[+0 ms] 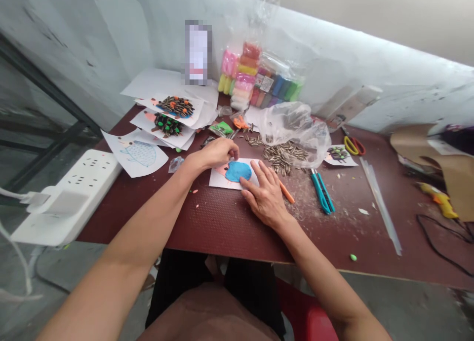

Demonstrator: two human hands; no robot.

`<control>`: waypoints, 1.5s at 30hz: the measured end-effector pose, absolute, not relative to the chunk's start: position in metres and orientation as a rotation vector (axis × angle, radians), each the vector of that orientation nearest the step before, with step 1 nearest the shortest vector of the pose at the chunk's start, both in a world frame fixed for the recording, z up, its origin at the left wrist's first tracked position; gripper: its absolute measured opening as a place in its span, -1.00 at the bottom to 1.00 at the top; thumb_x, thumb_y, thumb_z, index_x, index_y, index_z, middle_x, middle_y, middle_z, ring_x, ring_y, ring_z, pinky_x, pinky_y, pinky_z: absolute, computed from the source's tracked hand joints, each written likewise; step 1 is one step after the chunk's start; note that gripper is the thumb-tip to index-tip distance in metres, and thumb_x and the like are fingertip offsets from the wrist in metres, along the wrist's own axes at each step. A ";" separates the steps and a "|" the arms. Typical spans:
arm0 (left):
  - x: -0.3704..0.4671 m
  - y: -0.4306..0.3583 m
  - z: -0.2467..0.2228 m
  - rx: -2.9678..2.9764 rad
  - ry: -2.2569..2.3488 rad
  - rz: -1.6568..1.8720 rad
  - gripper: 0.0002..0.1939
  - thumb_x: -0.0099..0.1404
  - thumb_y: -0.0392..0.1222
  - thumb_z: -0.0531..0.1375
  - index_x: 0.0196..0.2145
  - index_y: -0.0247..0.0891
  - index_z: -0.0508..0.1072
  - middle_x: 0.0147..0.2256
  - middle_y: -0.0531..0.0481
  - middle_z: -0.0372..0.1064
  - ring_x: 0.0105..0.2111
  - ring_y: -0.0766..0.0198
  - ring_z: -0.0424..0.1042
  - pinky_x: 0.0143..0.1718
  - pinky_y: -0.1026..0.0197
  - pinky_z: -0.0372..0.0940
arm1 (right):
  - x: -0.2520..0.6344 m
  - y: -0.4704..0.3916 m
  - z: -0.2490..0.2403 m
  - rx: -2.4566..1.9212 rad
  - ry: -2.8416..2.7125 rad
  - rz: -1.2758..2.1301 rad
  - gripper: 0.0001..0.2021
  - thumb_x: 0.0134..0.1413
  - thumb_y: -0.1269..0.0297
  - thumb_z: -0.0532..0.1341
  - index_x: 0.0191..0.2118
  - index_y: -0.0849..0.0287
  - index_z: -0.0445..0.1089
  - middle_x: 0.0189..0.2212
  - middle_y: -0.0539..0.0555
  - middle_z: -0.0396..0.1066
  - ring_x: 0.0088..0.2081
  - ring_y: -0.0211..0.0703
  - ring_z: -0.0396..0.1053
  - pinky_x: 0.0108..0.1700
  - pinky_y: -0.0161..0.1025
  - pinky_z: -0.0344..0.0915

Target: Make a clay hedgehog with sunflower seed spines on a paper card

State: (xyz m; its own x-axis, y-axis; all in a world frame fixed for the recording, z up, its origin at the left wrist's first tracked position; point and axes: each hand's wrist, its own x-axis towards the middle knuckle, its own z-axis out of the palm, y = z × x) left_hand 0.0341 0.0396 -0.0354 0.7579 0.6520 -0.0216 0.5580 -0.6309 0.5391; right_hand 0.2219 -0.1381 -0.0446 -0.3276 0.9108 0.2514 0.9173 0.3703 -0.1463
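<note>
A white card (218, 181) lies on the dark red table, with a flat blue clay shape (239, 171) and a pink pointed part at its left. My left hand (218, 152) is over the card's upper left edge, its fingers curled together; whether anything is between them is hidden. Spread fingers of my right hand (264, 190) rest on the card's right side, a fingertip at the edge of the blue clay, and nothing is held in it. Striped sunflower seeds (283, 156) are heaped just beyond my right hand.
Seed-covered hedgehog cards (174, 106) and a blue drawing (138, 153) lie at the left, near a power strip (79, 193). Clay packs (244, 77) stand by the wall. At the right are a teal cutter (323, 192), scissors (354, 144), glue sticks (381, 208) and a yellow glue gun (439, 199).
</note>
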 end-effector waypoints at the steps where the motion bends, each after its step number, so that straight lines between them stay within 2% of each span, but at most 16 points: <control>1: 0.034 0.040 -0.036 2.426 0.910 0.236 -0.62 0.14 -0.45 0.11 -0.25 -0.24 0.68 -0.26 -0.05 0.62 -0.24 0.23 0.53 -0.18 0.28 0.33 | 0.221 -0.138 -0.045 -1.611 -2.334 -0.028 -0.64 0.42 0.12 0.11 0.17 -0.02 0.51 0.47 0.11 0.08 0.49 0.16 -0.04 0.44 0.24 0.00; 4: 0.034 0.039 -0.036 2.423 0.910 0.239 -0.61 0.12 -0.46 0.11 -0.24 -0.24 0.69 -0.27 -0.05 0.61 -0.25 0.23 0.52 -0.18 0.28 0.33 | 0.220 -0.139 -0.046 -1.580 -2.322 -0.029 -0.63 0.41 0.11 0.13 0.20 -0.03 0.48 0.47 0.12 0.08 0.48 0.16 -0.03 0.43 0.26 0.00; 7: 0.034 0.039 -0.036 2.418 0.909 0.257 -0.61 0.12 -0.46 0.11 -0.24 -0.24 0.68 -0.27 -0.05 0.61 -0.25 0.24 0.52 -0.18 0.28 0.33 | 0.220 -0.137 -0.048 -1.516 -2.319 -0.032 -0.65 0.42 0.11 0.12 0.14 0.01 0.53 0.43 0.17 0.15 0.46 0.18 0.02 0.41 0.25 0.06; 13: 0.034 0.040 -0.040 2.414 0.909 0.286 -0.63 0.09 -0.45 0.12 -0.28 -0.23 0.68 -0.30 -0.03 0.61 -0.28 0.24 0.52 -0.23 0.29 0.32 | 0.228 -0.131 -0.051 -1.538 -2.092 -0.071 -0.72 0.40 0.25 0.13 0.03 0.10 0.55 0.23 0.24 0.41 0.29 0.12 0.29 0.28 0.19 0.28; 15: 0.034 0.041 -0.041 2.404 0.911 0.303 -0.63 0.08 -0.46 0.12 -0.29 -0.23 0.67 -0.30 -0.04 0.61 -0.28 0.24 0.52 -0.24 0.28 0.32 | 0.229 -0.131 -0.050 -1.511 -2.090 -0.069 -0.76 0.34 0.34 0.16 -0.03 0.08 0.55 0.19 0.22 0.44 0.26 0.12 0.32 0.26 0.19 0.29; 19: 0.034 0.041 -0.042 2.380 0.907 0.334 -0.64 0.05 -0.48 0.13 -0.32 -0.22 0.66 -0.30 -0.02 0.62 -0.30 0.24 0.51 -0.25 0.28 0.31 | 0.229 -0.132 -0.049 -1.440 -2.131 -0.065 -0.70 0.16 0.54 0.14 -0.12 0.10 0.54 0.16 0.20 0.46 0.23 0.11 0.33 0.23 0.17 0.30; 26: 0.031 0.040 -0.038 2.312 0.957 0.453 -0.64 0.13 -0.49 0.11 -0.27 -0.27 0.65 -0.29 -0.07 0.61 -0.29 0.21 0.52 -0.21 0.23 0.34 | 0.235 -0.129 -0.050 -1.450 -2.072 -0.114 -0.76 0.14 0.57 0.13 -0.33 0.10 0.46 0.03 0.18 0.52 0.11 0.07 0.40 0.14 0.10 0.35; 33: 0.028 0.041 -0.030 2.260 0.967 0.723 -0.65 0.15 -0.46 0.10 -0.27 -0.26 0.65 -0.25 -0.06 0.61 -0.24 0.21 0.53 -0.06 0.18 0.40 | 0.231 -0.129 -0.051 -1.435 -2.079 -0.097 -0.76 0.20 0.53 0.12 -0.22 0.11 0.51 0.01 0.20 0.53 0.09 0.07 0.39 0.14 0.08 0.34; 38: 0.029 0.040 -0.025 2.185 1.025 0.868 -0.71 0.22 -0.38 0.12 -0.26 -0.27 0.65 -0.27 -0.07 0.61 -0.27 0.20 0.53 -0.09 0.18 0.40 | 0.230 -0.126 -0.053 -1.534 -2.057 -0.059 -0.70 0.30 0.45 0.08 -0.04 0.12 0.54 0.04 0.23 0.50 0.11 0.07 0.38 0.19 0.10 0.31; 42: 0.029 0.040 -0.023 2.141 1.049 0.947 -0.75 0.25 -0.33 0.15 -0.24 -0.28 0.65 -0.30 -0.06 0.61 -0.28 0.20 0.53 -0.11 0.21 0.38 | 0.228 -0.125 -0.056 -1.670 -2.092 -0.100 -0.65 0.40 0.25 0.09 0.14 0.14 0.49 0.25 0.33 0.33 0.29 0.21 0.23 0.27 0.22 0.22; 45: 0.028 0.040 -0.022 2.143 1.071 0.946 -0.75 0.25 -0.34 0.15 -0.24 -0.28 0.64 -0.30 -0.06 0.61 -0.28 0.21 0.52 -0.13 0.22 0.37 | 0.227 -0.126 -0.059 -1.705 -2.151 -0.120 -0.62 0.41 0.12 0.11 0.21 0.04 0.46 0.38 0.27 0.17 0.39 0.27 0.09 0.31 0.29 0.16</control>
State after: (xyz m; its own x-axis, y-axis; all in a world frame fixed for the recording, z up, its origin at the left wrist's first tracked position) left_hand 0.0281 0.0400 -0.0219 0.4329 0.8347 0.3405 0.4409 -0.5255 0.7276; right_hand 0.2269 -0.1260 -0.0587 -0.1826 0.9178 0.3526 0.9513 0.2555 -0.1724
